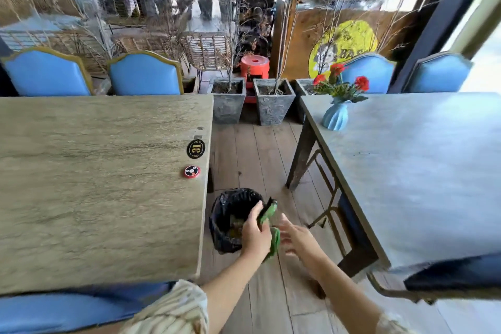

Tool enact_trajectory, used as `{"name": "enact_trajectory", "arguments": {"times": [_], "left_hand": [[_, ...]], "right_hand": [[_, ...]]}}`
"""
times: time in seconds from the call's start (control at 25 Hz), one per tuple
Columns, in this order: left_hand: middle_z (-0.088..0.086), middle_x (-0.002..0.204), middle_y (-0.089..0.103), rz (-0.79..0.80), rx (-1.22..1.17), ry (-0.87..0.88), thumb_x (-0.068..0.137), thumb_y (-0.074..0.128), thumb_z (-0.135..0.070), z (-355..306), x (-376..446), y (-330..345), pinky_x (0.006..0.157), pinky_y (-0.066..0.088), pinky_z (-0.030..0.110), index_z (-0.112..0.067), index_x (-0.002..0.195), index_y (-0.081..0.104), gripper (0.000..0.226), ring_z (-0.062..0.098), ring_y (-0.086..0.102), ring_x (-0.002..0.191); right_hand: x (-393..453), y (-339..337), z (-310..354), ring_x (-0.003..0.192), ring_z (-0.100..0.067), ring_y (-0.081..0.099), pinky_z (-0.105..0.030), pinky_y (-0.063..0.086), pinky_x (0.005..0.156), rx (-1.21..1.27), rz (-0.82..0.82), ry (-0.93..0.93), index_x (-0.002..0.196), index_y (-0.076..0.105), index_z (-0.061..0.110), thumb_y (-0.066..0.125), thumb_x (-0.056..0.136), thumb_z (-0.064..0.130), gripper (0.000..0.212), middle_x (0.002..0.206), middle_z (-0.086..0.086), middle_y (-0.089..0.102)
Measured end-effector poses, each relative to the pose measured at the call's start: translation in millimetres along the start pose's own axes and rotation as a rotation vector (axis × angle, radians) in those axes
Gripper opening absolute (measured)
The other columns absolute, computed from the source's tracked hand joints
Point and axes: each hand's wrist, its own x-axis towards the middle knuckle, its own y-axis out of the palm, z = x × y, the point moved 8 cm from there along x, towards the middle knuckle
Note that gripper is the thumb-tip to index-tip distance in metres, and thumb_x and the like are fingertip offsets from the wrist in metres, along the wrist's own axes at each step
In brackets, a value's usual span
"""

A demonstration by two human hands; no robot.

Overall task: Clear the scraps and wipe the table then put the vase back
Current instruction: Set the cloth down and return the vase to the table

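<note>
A: Head view: what room is there between the two tables?

B: A strip of plank floor (260, 154). The tan table (95, 184) runs along its left side, the grey table (423, 171) along its right. A black-lined bin (230, 221) stands on the floor just off the tan table's right edge.

A: And the hands?

B: Both are over the aisle by the bin. The left hand (254, 233) grips a green cloth (271, 228) above the bin's right rim. The right hand (294, 236) is just beside the cloth, fingers spread and blurred, holding nothing.

A: The vase?

B: One blue vase (335, 116) with red flowers, upright near the far left corner of the grey table.

A: Counts?

B: Two small discs near the tan table's right edge: a black number plaque (195, 148) and a red button (192, 171). Four blue chair backs behind the tables, three grey planters at the aisle's far end.
</note>
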Motion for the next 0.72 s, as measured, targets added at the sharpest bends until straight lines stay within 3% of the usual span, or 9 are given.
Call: {"name": "enact_trajectory", "arguments": {"times": [0.12, 0.24, 0.32, 0.44, 0.6, 0.72], "left_hand": [[0.0, 0.143, 0.046, 0.035, -0.19, -0.162, 0.097, 0.047, -0.027, -33.7, 2.7, 43.0, 0.108, 0.034, 0.032, -0.02, 0.143, 0.035, 0.048, 0.017, 0.044, 0.13], [0.003, 0.147, 0.04, 0.02, -0.328, -0.239, 0.1, 0.038, -0.024, -57.5, 25.2, 76.6, 0.107, 0.033, 0.034, -0.022, 0.142, 0.035, 0.042, 0.02, 0.041, 0.132], [0.003, 0.146, 0.037, -0.026, -0.214, -0.217, 0.096, 0.04, -0.016, -72.1, 45.7, 92.2, 0.105, 0.039, 0.038, -0.03, 0.137, 0.04, 0.043, 0.025, 0.044, 0.128], [0.007, 0.143, 0.038, -0.052, -0.169, -0.256, 0.085, 0.061, -0.008, -89.1, 80.9, 120.0, 0.101, 0.045, 0.044, -0.028, 0.134, 0.044, 0.056, 0.028, 0.048, 0.122], [0.01, 0.126, 0.054, 0.023, -0.312, -0.428, 0.07, 0.08, -0.005, -95.9, 145.5, 174.3, 0.094, 0.047, 0.036, -0.016, 0.136, 0.042, 0.077, 0.027, 0.055, 0.108], [0.005, 0.113, 0.06, 0.178, -0.297, -0.441, 0.059, 0.086, -0.006, -90.5, 210.6, 235.1, 0.092, 0.051, 0.041, -0.016, 0.129, 0.049, 0.08, 0.024, 0.06, 0.098]], "right_hand": [[-17.6, -43.9, 38.8, 0.06, -0.011, 0.057, -0.018, 0.04, 0.051, -0.004, -0.083, -0.112, 0.091, 0.073, 0.004, 0.057, 0.088, 0.048, 0.046, 0.068, -0.015, 0.067], [-5.3, -88.7, 61.0, 0.042, 0.002, 0.048, -0.016, 0.039, 0.044, -0.075, -0.144, -0.139, 0.096, 0.074, 0.01, 0.063, 0.089, 0.038, 0.031, 0.042, 0.013, 0.052], [14.6, -117.2, 65.8, 0.054, -0.004, 0.056, -0.022, 0.047, 0.049, -0.094, -0.181, -0.108, 0.103, 0.073, 0.012, 0.067, 0.087, 0.032, 0.027, 0.059, 0.008, 0.065], [47.9, -160.0, 74.5, 0.073, -0.018, 0.067, -0.028, 0.058, 0.058, -0.142, -0.304, -0.085, 0.105, 0.072, 0.016, 0.064, 0.086, 0.014, 0.021, 0.087, -0.005, 0.073], [109.5, -225.2, 95.7, 0.07, -0.019, 0.067, -0.03, 0.057, 0.06, -0.17, -0.444, -0.094, 0.102, 0.073, 0.014, 0.062, 0.083, 0.006, 0.023, 0.086, -0.005, 0.072], [168.4, -278.7, 104.1, 0.059, -0.013, 0.059, -0.023, 0.048, 0.049, -0.166, -0.51, -0.042, 0.1, 0.071, 0.015, 0.059, 0.083, 0.001, 0.026, 0.083, -0.005, 0.068]]}}
